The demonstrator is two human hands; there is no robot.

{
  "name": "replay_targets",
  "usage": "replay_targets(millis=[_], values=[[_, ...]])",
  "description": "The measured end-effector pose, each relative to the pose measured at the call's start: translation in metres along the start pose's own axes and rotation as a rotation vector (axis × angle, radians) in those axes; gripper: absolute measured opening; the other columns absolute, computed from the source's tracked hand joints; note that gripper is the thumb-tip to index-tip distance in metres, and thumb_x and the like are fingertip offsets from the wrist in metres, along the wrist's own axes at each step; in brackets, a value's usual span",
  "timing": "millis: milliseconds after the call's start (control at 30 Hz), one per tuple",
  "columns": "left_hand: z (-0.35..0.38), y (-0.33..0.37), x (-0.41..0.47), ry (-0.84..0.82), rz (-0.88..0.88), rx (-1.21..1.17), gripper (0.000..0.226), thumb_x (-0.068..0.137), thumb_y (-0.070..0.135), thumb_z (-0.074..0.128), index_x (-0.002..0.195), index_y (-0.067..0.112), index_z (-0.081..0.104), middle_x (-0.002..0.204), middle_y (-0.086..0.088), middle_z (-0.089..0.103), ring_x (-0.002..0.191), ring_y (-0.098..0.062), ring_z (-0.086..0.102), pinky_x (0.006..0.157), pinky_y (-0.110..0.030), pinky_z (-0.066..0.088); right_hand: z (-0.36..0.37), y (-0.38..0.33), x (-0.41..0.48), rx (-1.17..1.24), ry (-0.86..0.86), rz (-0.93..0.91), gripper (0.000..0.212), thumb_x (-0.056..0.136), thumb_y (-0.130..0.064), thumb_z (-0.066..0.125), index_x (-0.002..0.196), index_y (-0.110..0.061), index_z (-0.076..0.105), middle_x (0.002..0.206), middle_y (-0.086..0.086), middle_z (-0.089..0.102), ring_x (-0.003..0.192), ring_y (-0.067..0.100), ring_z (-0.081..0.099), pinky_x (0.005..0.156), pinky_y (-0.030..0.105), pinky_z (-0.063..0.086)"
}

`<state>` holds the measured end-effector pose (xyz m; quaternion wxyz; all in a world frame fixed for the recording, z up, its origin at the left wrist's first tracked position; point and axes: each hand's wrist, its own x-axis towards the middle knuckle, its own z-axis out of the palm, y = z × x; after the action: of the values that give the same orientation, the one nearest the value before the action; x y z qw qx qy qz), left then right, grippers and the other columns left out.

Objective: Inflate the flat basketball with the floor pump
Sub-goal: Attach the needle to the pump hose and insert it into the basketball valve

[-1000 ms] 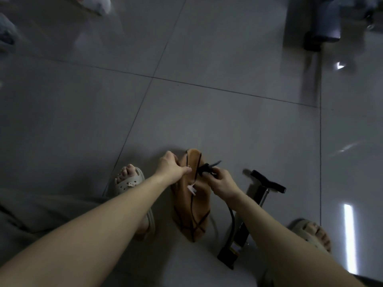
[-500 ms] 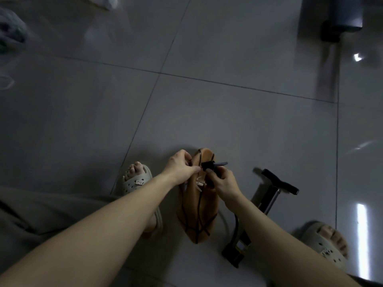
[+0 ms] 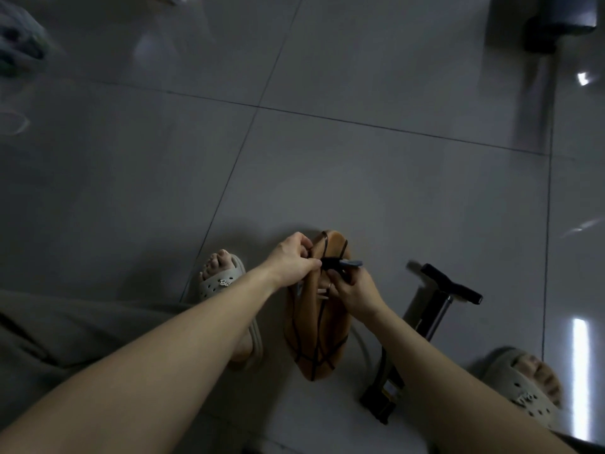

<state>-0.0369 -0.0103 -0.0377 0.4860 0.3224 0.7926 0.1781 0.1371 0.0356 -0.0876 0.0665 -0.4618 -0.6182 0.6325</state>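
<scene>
Counted from the head view: one flat basketball (image 3: pixel 316 326), one floor pump (image 3: pixel 425 322), one hose connector (image 3: pixel 340 264), two hands and two pale sandals, all on a grey tiled floor (image 3: pixel 360 175).

A blurred, bag-like shape (image 3: pixel 19 44) is lying far off at ten o'clock of the frame. What it is holding cannot be told. A dark object (image 3: pixel 556 21) is sitting at one o'clock, too dim to name.

The basketball is standing on edge at about six o'clock of the frame, folded into a narrow orange shell with black seams, between the two feet. The left sandal (image 3: pixel 222 283) is sitting at nine o'clock of the ball. The right sandal (image 3: pixel 527 385) is sitting well apart at four o'clock. The pump is leaning at three o'clock of the ball, with its black T-handle (image 3: pixel 451 285) pointing up toward one o'clock. Its pale hose (image 3: pixel 361 348) is curving along the ball's right side.

The left hand (image 3: pixel 291 260) is gripping the ball's upper edge at eleven o'clock, its fingers curled over the rim and its thumb touching the connector. The right hand (image 3: pixel 353 286) is pinching the connector with curled fingers, just at two o'clock of the ball's middle. The connector is pressing against the ball's top part between the two hands, and its grey lever is sticking out toward three o'clock. Whether its tip is sitting inside the valve cannot be told.
</scene>
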Motion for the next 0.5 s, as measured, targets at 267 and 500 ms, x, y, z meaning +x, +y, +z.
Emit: replay_targets(millis=[267,500], values=[[0.0,0.012,-0.006,-0.105,0.073,0.157,0.056,0.082,0.068,0.067,0.127,0.043,0.045,0.119,0.003,0.062,0.105,-0.02,0.063,0.091,-0.042,0.055,-0.008,-0.005,0.002,0.041,-0.131,-0.14,0.013,0.1,-0.01,0.054,0.105,-0.006,0.066,0.094,0.007,0.071,0.087,0.016,0.068,0.074,0.031,0.054],[0.017,0.011,0.001,-0.056,0.03,0.218,0.049,0.082,0.079,0.051,0.108,0.042,0.07,0.112,0.004,0.066,0.1,-0.017,0.065,0.092,-0.045,0.055,-0.005,0.001,0.009,0.132,-0.245,-0.082,0.025,0.1,-0.018,0.055,0.12,-0.005,0.065,0.108,0.01,0.072,0.103,0.023,0.069,0.088,0.041,0.057]])
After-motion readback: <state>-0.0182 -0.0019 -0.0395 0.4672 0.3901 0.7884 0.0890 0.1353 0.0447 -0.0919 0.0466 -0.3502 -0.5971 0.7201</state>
